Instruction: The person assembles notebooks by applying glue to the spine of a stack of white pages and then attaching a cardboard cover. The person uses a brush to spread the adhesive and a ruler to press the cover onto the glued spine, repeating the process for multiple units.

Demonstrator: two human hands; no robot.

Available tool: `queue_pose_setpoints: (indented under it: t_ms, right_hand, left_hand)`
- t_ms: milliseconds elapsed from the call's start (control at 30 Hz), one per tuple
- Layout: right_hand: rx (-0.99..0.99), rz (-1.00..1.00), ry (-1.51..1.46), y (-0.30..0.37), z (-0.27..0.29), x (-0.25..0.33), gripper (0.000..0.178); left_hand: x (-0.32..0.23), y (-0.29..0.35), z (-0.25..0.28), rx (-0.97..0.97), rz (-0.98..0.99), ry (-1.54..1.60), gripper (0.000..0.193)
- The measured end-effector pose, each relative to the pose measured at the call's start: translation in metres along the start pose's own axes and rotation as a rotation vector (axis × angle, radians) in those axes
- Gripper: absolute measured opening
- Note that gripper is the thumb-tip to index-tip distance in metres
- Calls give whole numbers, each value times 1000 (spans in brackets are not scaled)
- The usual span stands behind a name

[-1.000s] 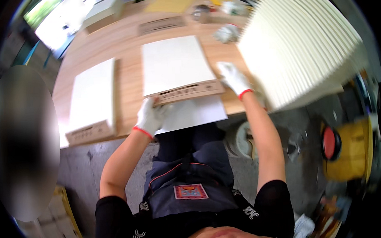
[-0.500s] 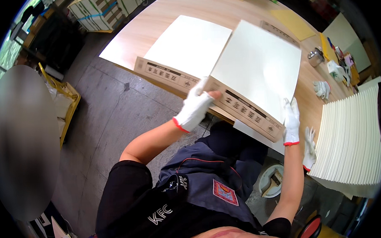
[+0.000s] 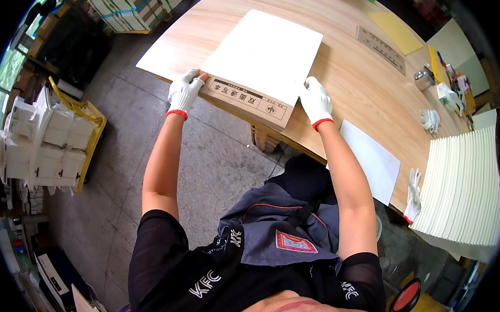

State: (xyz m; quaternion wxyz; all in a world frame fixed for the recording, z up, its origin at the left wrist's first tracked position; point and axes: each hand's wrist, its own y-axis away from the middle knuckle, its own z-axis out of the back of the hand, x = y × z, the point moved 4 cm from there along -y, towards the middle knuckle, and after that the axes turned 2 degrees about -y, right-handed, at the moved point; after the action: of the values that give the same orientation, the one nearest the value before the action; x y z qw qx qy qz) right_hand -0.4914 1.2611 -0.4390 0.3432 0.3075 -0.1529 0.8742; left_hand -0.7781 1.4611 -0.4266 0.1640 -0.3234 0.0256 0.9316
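A white sketch pad (image 3: 273,52) with a printed brown binding strip (image 3: 247,100) lies on the table, squared on top of another so that the two look like one thick block. My left hand (image 3: 185,93), in a white glove with a red cuff, grips the near left corner, a bare fingertip on the strip. At the right edge my right hand (image 3: 317,101), gloved the same way, is closed with its fingers curled against the pad's side; its fingertips are partly hidden.
A loose white sheet (image 3: 371,161) lies by the table's near edge. To the right stand a tall stack of pads (image 3: 463,185), spare gloves (image 3: 412,196) and a metal cup (image 3: 423,78). A brown strip (image 3: 380,50) lies near a yellow sheet (image 3: 396,32). A loaded yellow cart (image 3: 95,126) stands left.
Both hands have carried the tilted sketch pad to the left and laid it over the pad there. A blurred grey shape at the far left has gone, uncovering the cart.
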Motion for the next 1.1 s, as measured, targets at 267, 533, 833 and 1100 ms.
queue_pose_setpoints:
  t_ms: [267,533,833,1100]
  right_hand:
    - [66,-17,-24,4,6,0,39]
    - [108,327,181,11,6,3,36]
    - [242,293,-132,137,102,7,47]
    - [168,144,-136,209,137,-64,37]
  left_hand:
    - [13,-10,-13,-75,-135,54,36]
    - [66,-82,-37,268,-170,-123,62]
    - [-300,86,-22,6,-1128,27,88]
    - [-546,294,-35,335,-1728,320,75]
